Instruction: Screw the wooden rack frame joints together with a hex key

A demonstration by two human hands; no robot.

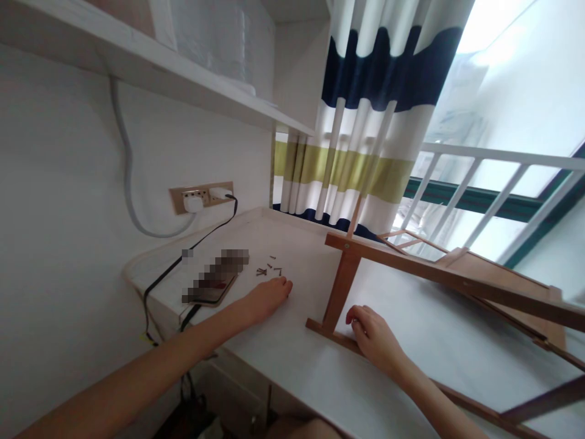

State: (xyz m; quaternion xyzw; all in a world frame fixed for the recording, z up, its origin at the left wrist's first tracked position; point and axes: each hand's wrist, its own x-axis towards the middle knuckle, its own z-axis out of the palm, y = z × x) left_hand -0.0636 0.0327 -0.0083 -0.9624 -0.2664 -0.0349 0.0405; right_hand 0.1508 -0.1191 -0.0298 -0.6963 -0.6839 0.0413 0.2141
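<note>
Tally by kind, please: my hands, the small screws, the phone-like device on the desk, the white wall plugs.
Hands: 2, left hand and right hand
Small screws: at least 5, some bunched together
Phone-like device: 1
White plugs: 2
Total: at least 10

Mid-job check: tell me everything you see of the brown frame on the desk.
The brown frame looks wooden and is built of straight bars. A long upper rail, with a small round fastener near its left end, meets an upright that comes down to a lower bar, which appears to rest on the white desk. It runs out of the picture at the right. The right hand is at the lower bar; contact is unclear.
</note>
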